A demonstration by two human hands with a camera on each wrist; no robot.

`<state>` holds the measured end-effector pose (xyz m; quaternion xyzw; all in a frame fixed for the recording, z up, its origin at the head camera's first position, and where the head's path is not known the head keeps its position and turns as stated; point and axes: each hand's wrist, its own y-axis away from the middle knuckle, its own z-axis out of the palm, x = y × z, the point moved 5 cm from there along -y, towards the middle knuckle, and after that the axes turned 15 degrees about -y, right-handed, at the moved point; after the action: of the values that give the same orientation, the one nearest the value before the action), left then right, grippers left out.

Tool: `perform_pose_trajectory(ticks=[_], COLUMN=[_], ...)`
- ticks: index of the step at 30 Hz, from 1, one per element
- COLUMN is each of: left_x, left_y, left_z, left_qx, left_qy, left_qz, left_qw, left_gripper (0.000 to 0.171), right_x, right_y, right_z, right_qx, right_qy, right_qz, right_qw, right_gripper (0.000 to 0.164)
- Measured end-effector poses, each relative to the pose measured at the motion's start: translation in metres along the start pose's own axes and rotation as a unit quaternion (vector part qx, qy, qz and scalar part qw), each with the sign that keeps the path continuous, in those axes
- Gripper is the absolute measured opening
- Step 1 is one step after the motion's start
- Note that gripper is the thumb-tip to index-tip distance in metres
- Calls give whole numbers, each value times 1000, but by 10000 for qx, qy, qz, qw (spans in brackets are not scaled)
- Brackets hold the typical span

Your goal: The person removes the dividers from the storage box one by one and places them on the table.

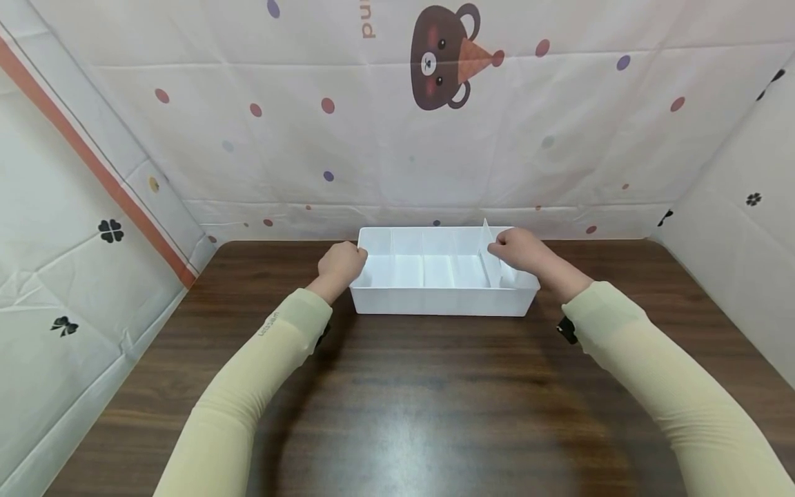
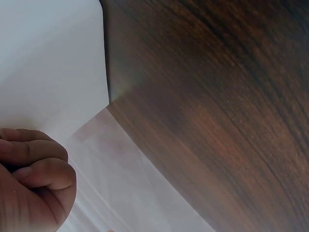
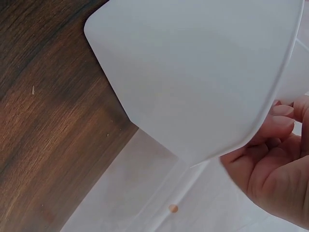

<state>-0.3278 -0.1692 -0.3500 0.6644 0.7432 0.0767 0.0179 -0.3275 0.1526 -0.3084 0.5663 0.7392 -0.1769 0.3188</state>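
A white plastic divider box (image 1: pixel 437 301), long and shallow, stands on the table with its inside split into several compartments. At its left end my left hand (image 1: pixel 343 262) grips the rim with curled fingers; in the left wrist view those fingers (image 2: pixel 43 166) are against the white end wall (image 2: pixel 53 63). My right hand (image 1: pixel 520 250) reaches over the right end and pinches a thin white divider (image 1: pixel 486 238), which stands tilted with its top corner above the back rim. The right wrist view has the box's outer end wall (image 3: pixel 193 72) hiding most of that divider.
The dark wood table (image 1: pixel 397 393) runs toward me in front of the box. Right behind the box hangs a white printed cloth (image 1: pixel 397 152) with dots and a bear. More patterned cloth (image 1: pixel 62 276) closes off the left side, and another sheet (image 1: pixel 739 228) the right.
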Motion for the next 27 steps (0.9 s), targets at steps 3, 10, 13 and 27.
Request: perform_pose_trajectory(ticks=[3,10,13,27], left_x=[0,2,1,2], left_y=[0,1,2,2], left_z=[0,-1,1,-1], left_qx=[17,81,21,113], left_qy=[-9,-55,-82,-109], left_qz=[-30,-57,-69,-36], left_qw=[10000,9999,9999,9999], left_gripper=[49,48,48,47], right_x=[0,-2,-2,-4], right_y=[1,1,0,1], right_z=[0,-2,-1,-4], right_qx=[13,52,63,120], right_qy=[2,62,97,124], right_qz=[-3,-89,-114,-134], right_qw=[10000,9999,9999,9998], right_gripper=[37,37,36,35])
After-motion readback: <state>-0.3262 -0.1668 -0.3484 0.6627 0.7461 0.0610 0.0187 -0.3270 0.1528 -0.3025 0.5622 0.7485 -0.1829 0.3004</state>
